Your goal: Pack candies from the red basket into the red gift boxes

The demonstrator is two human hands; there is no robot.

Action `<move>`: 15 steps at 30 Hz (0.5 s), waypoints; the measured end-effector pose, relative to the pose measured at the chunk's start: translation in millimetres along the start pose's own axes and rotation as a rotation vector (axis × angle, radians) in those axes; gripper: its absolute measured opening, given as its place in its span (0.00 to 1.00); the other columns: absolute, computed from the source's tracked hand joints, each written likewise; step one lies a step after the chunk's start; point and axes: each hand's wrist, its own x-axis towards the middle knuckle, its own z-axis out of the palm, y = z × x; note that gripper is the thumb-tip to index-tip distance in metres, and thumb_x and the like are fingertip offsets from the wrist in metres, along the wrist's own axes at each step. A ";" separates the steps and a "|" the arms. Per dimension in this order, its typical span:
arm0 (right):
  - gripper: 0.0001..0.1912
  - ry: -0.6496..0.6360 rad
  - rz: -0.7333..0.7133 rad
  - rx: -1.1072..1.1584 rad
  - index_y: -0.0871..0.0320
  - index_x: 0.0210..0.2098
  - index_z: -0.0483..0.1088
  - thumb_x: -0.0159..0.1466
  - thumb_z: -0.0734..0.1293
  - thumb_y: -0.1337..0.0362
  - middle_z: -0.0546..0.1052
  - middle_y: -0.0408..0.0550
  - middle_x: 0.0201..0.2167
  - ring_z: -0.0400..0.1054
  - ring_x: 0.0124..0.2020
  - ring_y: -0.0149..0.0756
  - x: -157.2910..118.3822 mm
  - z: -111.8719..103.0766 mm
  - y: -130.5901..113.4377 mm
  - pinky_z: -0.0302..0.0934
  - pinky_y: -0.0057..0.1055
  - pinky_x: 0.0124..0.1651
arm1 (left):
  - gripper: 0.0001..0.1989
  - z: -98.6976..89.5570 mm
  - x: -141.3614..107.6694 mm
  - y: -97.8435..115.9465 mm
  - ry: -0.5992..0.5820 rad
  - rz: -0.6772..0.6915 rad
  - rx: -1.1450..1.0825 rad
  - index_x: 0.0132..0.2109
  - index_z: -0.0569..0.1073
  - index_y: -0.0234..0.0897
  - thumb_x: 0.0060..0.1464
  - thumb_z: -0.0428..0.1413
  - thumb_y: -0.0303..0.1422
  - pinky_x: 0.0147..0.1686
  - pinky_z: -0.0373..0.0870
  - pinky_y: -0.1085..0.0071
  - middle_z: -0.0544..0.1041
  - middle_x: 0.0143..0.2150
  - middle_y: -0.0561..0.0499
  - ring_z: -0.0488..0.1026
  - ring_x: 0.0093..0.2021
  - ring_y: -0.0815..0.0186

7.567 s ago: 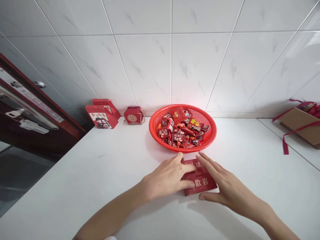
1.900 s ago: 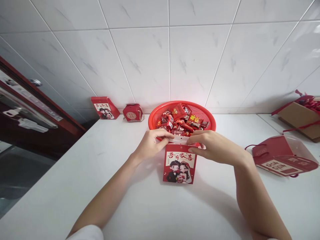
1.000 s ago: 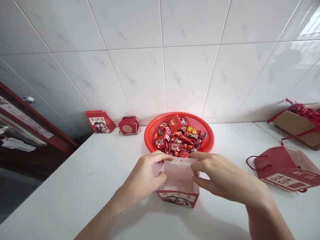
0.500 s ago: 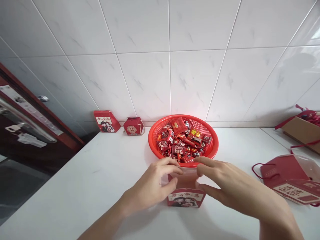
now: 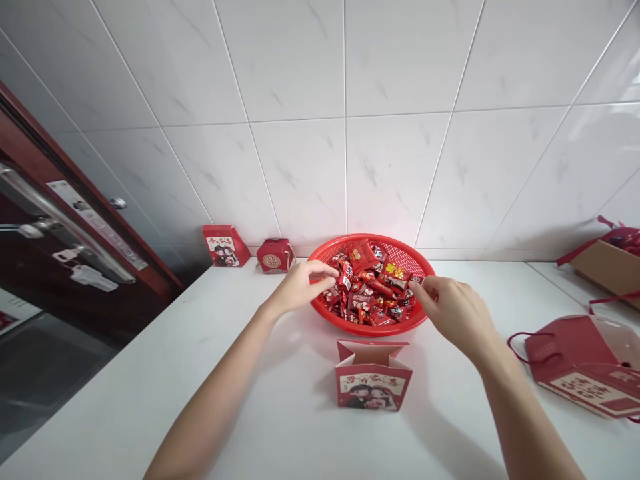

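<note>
A red plastic basket (image 5: pixel 370 332) holds a heap of small red-wrapped candies (image 5: pixel 373 287). My left hand (image 5: pixel 300 288) is over its left rim, thumb and forefinger a little apart beside the candies. On the right rim, my right hand (image 5: pixel 453 313) has its fingers curled and the thumb bent in at the candies; whatever is between the fingertips is hidden. In front of the basket stands a red paper box (image 5: pixel 374 390) printed with a couple. Its top gapes open, and neither hand touches it.
Two closed red boxes, one with a couple (image 5: pixel 225 248) and one with a round emblem (image 5: pixel 275 257), stand by the tiled wall. To the right lie a red handled box (image 5: pixel 575 353) and a brown carton (image 5: pixel 607 267). A dark door (image 5: pixel 75 267) is beyond the left counter edge.
Both hands have left the paper box's top and moved forward to opposite sides of the basket. The box now stands by itself with its top open. The view has shifted slightly.
</note>
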 end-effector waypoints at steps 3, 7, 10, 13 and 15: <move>0.25 -0.001 0.070 -0.125 0.56 0.26 0.70 0.75 0.53 0.61 0.81 0.59 0.31 0.75 0.41 0.53 9.5 19.9 -14.8 0.60 0.42 0.42 | 0.09 8.6 35.2 -15.7 -0.012 -0.147 0.178 0.40 0.84 0.39 0.55 0.58 0.32 0.52 0.76 0.65 0.86 0.46 0.48 0.82 0.47 0.58; 0.26 -0.046 -0.020 -0.187 0.59 0.27 0.76 0.74 0.54 0.63 0.83 0.63 0.36 0.73 0.50 0.59 14.4 42.9 -24.4 0.60 0.48 0.48 | 0.05 29.0 66.8 -27.4 -0.026 -0.200 0.257 0.33 0.82 0.38 0.52 0.61 0.32 0.45 0.74 0.66 0.86 0.39 0.46 0.81 0.42 0.56; 0.27 -0.080 -0.073 -0.197 0.60 0.27 0.77 0.74 0.53 0.64 0.84 0.63 0.35 0.75 0.48 0.58 17.7 50.4 -24.0 0.61 0.47 0.48 | 0.05 42.9 81.0 -35.7 -0.030 -0.235 0.288 0.26 0.79 0.38 0.47 0.63 0.31 0.40 0.71 0.67 0.84 0.33 0.46 0.79 0.39 0.56; 0.27 -0.138 -0.119 -0.181 0.60 0.26 0.76 0.75 0.54 0.63 0.83 0.61 0.31 0.77 0.40 0.52 23.2 51.4 -20.4 0.61 0.42 0.42 | 0.05 51.5 89.7 -45.2 -0.045 -0.270 0.277 0.24 0.77 0.38 0.42 0.66 0.30 0.35 0.68 0.69 0.80 0.26 0.50 0.77 0.35 0.59; 0.27 -0.187 -0.153 -0.160 0.59 0.25 0.74 0.75 0.54 0.60 0.82 0.58 0.29 0.77 0.35 0.47 27.2 51.2 -17.0 0.60 0.38 0.36 | 0.04 53.5 92.4 -51.3 -0.052 -0.288 0.252 0.25 0.78 0.38 0.39 0.67 0.30 0.33 0.67 0.71 0.79 0.24 0.53 0.76 0.33 0.61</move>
